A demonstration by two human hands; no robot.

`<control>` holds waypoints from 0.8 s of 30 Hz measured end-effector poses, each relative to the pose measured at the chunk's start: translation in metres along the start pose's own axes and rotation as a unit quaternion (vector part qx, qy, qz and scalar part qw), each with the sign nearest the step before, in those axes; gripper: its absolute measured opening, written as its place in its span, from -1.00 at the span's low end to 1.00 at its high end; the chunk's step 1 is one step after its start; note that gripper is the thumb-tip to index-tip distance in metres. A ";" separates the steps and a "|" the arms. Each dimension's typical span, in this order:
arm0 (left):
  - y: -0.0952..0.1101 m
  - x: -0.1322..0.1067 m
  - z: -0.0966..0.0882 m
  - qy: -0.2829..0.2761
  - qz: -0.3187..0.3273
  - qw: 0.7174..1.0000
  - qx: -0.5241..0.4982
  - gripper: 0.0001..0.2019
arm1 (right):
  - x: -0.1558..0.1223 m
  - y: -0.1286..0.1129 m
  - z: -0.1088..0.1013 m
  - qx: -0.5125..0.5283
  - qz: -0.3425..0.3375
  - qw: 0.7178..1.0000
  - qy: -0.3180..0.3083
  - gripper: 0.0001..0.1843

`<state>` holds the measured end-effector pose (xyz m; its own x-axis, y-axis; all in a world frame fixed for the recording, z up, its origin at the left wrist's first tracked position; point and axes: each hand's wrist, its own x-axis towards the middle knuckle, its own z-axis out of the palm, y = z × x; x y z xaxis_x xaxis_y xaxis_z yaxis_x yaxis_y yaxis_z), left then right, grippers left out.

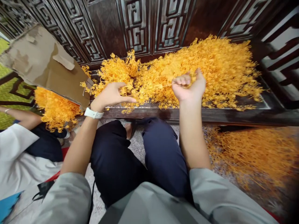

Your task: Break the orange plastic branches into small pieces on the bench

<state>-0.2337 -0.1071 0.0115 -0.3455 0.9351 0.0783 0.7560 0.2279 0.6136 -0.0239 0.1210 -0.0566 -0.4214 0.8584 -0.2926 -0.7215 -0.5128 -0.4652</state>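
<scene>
Curly orange-yellow flower heads (217, 68) lie heaped along a dark wooden bench. My left hand (113, 95), with a white watch (93, 113) on the wrist, rests at the near edge of a smaller clump of flowers (119, 70). Its thumb and fingers are apart, and the fingertips are partly hidden among the blooms. Over the middle of the large heap is my right hand (190, 87), palm turned up and fingers curled in. Some yellow shows at its fingertips, but I cannot make out whether it is held or lies behind.
A torn cardboard box (58, 65) stands at the left end of the bench (163, 114). More orange flowers (58, 107) show below it, near a person in a white shirt (21, 161). Orange stems (257, 152) spread at lower right. Carved wooden panels (137, 25) back the bench.
</scene>
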 end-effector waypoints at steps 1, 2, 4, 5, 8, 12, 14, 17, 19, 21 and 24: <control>0.009 -0.002 0.008 -0.005 0.006 0.999 0.046 -0.27 | -0.005 -0.003 0.002 -0.006 -0.006 1.000 -0.017 -0.50; 0.017 -0.002 0.016 -0.005 0.014 0.997 0.078 -0.27 | -0.011 -0.005 0.005 -0.018 -0.011 0.999 -0.043 -0.52; 0.024 0.000 0.032 0.011 0.029 0.992 0.124 -0.39 | -0.024 -0.007 0.011 -0.057 -0.022 0.993 -0.104 -0.55; 0.025 0.002 0.039 0.017 0.035 0.989 0.142 -0.50 | -0.030 -0.008 0.014 -0.078 -0.028 0.988 -0.131 -0.57; 0.019 0.010 0.052 0.011 0.054 0.988 0.146 -0.61 | -0.042 -0.018 0.018 -0.132 -0.055 0.974 -0.176 -0.57; 0.014 0.014 0.040 0.074 0.062 0.995 -0.009 -0.58 | -0.042 -0.033 0.007 -0.154 -0.113 0.967 -0.170 -0.51; 0.015 0.013 0.027 0.133 0.069 0.986 -0.080 -0.56 | -0.038 -0.033 0.000 -0.160 -0.141 0.964 -0.157 -0.51; 0.016 0.008 0.010 0.178 0.094 0.973 -0.115 -0.52 | -0.031 -0.027 -0.006 -0.159 -0.178 0.960 -0.146 -0.56; 0.015 0.003 0.005 0.167 0.093 0.972 -0.139 -0.54 | -0.025 -0.023 -0.008 -0.165 -0.189 0.956 -0.153 -0.59; 0.012 -0.001 0.005 0.127 0.072 0.971 -0.188 -0.58 | -0.020 -0.019 -0.011 -0.176 -0.178 0.955 -0.157 -0.62; 0.007 -0.003 0.010 0.085 0.030 0.954 -0.286 -0.60 | -0.014 -0.009 -0.019 -0.165 -0.140 0.967 -0.135 -0.68</control>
<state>-0.2216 -0.1057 0.0078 -0.4326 0.8736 0.2230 0.3671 -0.0553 0.9285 -0.0012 0.1136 -0.0637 -0.3949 0.9142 0.0905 -0.6317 -0.1987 -0.7494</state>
